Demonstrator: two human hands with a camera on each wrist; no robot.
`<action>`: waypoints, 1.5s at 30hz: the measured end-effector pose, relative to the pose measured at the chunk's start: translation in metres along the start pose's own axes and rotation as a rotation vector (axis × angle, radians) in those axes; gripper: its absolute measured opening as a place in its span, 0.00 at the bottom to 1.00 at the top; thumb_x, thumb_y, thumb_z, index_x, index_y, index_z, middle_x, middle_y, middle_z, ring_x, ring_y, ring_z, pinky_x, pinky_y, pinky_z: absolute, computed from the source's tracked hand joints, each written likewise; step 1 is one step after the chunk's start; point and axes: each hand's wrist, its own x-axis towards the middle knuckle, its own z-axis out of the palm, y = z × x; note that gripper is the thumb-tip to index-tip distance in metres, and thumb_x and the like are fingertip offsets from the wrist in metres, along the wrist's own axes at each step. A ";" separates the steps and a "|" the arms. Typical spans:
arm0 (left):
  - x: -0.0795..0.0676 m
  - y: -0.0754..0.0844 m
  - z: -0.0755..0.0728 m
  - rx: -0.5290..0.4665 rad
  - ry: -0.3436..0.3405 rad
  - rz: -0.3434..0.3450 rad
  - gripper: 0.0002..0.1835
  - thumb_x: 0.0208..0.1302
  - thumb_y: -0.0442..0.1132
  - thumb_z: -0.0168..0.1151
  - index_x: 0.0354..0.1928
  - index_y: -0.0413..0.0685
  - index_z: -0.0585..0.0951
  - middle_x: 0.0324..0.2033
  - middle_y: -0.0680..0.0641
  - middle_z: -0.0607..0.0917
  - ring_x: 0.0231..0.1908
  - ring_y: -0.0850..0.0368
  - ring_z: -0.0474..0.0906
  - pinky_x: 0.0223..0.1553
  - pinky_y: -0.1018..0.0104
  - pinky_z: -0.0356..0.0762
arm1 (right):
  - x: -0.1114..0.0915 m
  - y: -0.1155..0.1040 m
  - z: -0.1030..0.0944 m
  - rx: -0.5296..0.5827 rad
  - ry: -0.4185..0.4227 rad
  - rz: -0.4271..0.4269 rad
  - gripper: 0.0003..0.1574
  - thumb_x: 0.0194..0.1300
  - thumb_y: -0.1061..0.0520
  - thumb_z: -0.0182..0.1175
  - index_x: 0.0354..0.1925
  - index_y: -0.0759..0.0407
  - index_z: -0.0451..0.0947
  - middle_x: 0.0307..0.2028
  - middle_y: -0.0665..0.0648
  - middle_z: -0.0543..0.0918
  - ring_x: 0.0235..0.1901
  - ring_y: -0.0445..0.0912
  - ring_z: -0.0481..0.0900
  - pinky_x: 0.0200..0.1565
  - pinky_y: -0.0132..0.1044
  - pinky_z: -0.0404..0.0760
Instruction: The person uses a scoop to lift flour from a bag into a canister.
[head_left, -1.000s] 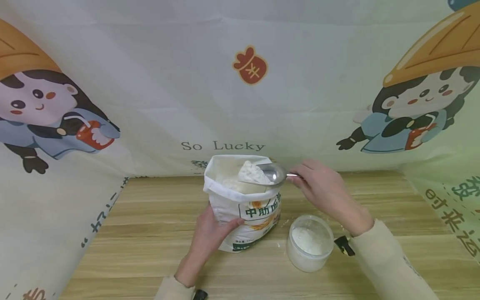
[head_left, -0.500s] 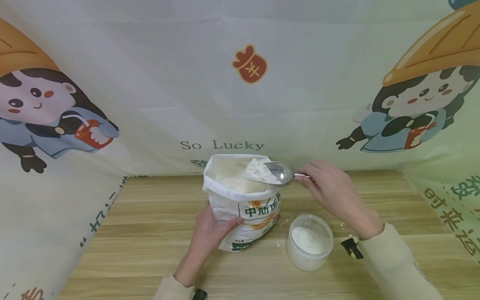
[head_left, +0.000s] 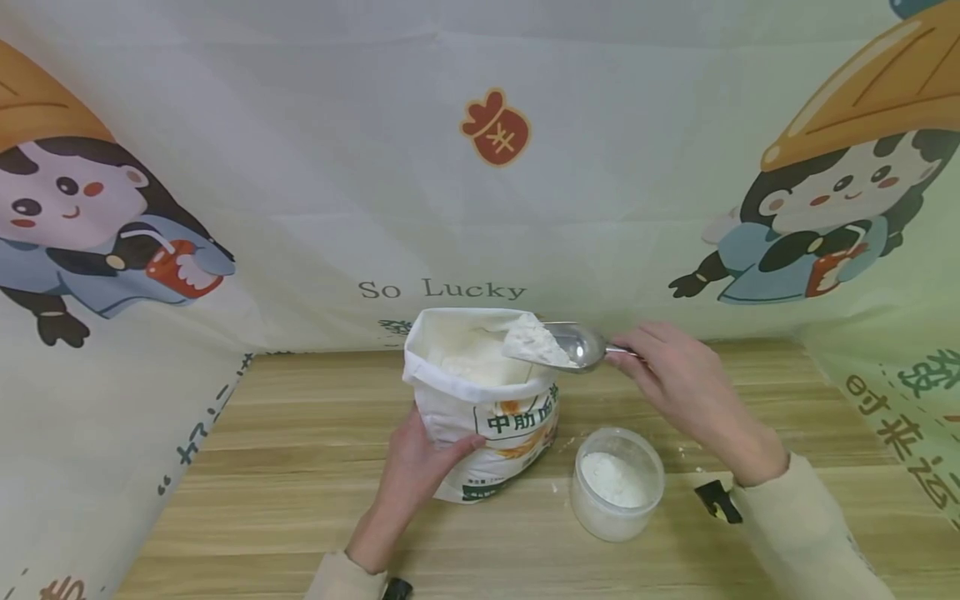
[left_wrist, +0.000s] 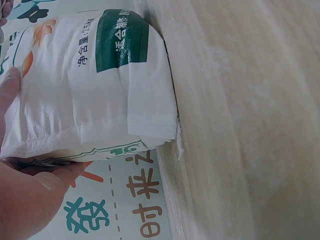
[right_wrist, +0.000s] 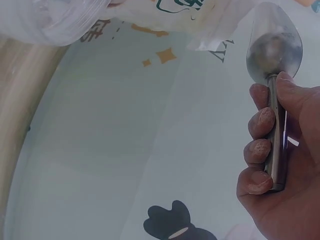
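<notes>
Your scoop [head_left: 591,348] of flour [head_left: 534,342], over the rim of the bag [head_left: 501,423]
Your right hand [head_left: 678,383] curls round the handle [right_wrist: 278,135]; your left hand [head_left: 420,460] grips the bag's side. The tub [head_left: 609,523] stands near.

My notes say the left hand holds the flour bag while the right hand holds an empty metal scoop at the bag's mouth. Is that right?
Not quite: the metal scoop isn't empty; the head view shows white flour heaped in it. The rest stands: the left hand holds the flour bag, the right hand holds the scoop at its mouth.
</notes>
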 end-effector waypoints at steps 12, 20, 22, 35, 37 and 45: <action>-0.001 -0.001 0.000 0.004 0.004 0.007 0.37 0.53 0.44 0.83 0.61 0.43 0.74 0.48 0.42 0.87 0.49 0.44 0.84 0.50 0.45 0.83 | -0.006 0.004 0.000 -0.007 0.037 -0.031 0.08 0.67 0.60 0.69 0.44 0.59 0.85 0.37 0.54 0.86 0.38 0.51 0.81 0.37 0.49 0.81; 0.000 -0.001 0.000 0.003 -0.003 0.013 0.38 0.53 0.44 0.83 0.62 0.44 0.74 0.49 0.43 0.87 0.50 0.44 0.84 0.51 0.45 0.83 | -0.010 0.005 -0.003 -0.007 0.027 -0.015 0.09 0.67 0.60 0.69 0.45 0.61 0.85 0.37 0.55 0.86 0.38 0.51 0.80 0.38 0.49 0.80; -0.001 -0.001 0.000 0.001 -0.003 0.019 0.38 0.53 0.44 0.83 0.63 0.44 0.74 0.50 0.42 0.87 0.51 0.44 0.84 0.52 0.45 0.82 | -0.012 0.006 -0.004 -0.005 0.025 -0.009 0.08 0.67 0.60 0.69 0.45 0.60 0.85 0.37 0.55 0.86 0.38 0.51 0.80 0.37 0.48 0.80; 0.000 -0.001 0.001 -0.007 0.001 0.006 0.38 0.53 0.44 0.82 0.63 0.43 0.74 0.50 0.41 0.87 0.51 0.43 0.84 0.52 0.44 0.82 | -0.031 0.017 -0.009 -0.001 0.051 -0.005 0.06 0.71 0.58 0.66 0.42 0.61 0.85 0.37 0.55 0.87 0.39 0.51 0.80 0.38 0.48 0.80; 0.000 -0.001 0.001 -0.005 0.000 0.002 0.38 0.53 0.44 0.82 0.63 0.42 0.73 0.50 0.41 0.87 0.51 0.43 0.84 0.52 0.44 0.82 | -0.036 0.019 -0.010 -0.005 0.059 -0.014 0.07 0.72 0.56 0.65 0.42 0.60 0.85 0.35 0.54 0.86 0.37 0.49 0.79 0.36 0.47 0.78; -0.001 0.001 0.001 -0.002 0.000 -0.007 0.38 0.53 0.43 0.82 0.63 0.41 0.74 0.50 0.40 0.87 0.51 0.42 0.84 0.52 0.44 0.82 | -0.052 0.028 -0.010 -0.011 0.074 -0.040 0.08 0.74 0.55 0.63 0.42 0.59 0.85 0.34 0.51 0.85 0.35 0.46 0.78 0.35 0.46 0.78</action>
